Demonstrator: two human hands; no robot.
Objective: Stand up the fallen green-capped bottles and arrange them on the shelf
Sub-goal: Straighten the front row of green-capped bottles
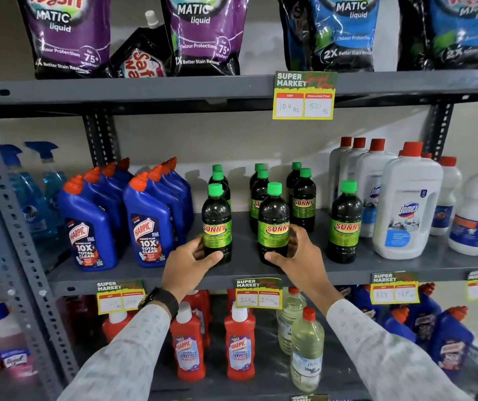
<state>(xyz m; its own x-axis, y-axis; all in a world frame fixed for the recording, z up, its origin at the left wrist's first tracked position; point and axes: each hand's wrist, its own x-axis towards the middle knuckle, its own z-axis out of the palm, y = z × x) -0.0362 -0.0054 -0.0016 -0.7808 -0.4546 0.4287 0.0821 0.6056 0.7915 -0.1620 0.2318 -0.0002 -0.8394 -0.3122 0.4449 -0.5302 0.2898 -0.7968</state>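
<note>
Several dark green-capped Sunny bottles stand upright on the grey middle shelf [362,267]. My left hand [187,263] grips the base of the front left bottle [216,218]. My right hand [300,254] grips the base of the front middle bottle [273,221]. A third front bottle [345,221] stands apart to the right, untouched. More green-capped bottles [303,198] stand in rows behind these. None lies on its side in view.
Blue Harpic bottles [148,221] crowd the shelf to the left, white Domex bottles [405,206] to the right. Detergent pouches [203,33] hang over from the shelf above. Red cleaner bottles [239,345] and clear bottles [307,351] fill the shelf below. Price tags [258,293] hang on the shelf edge.
</note>
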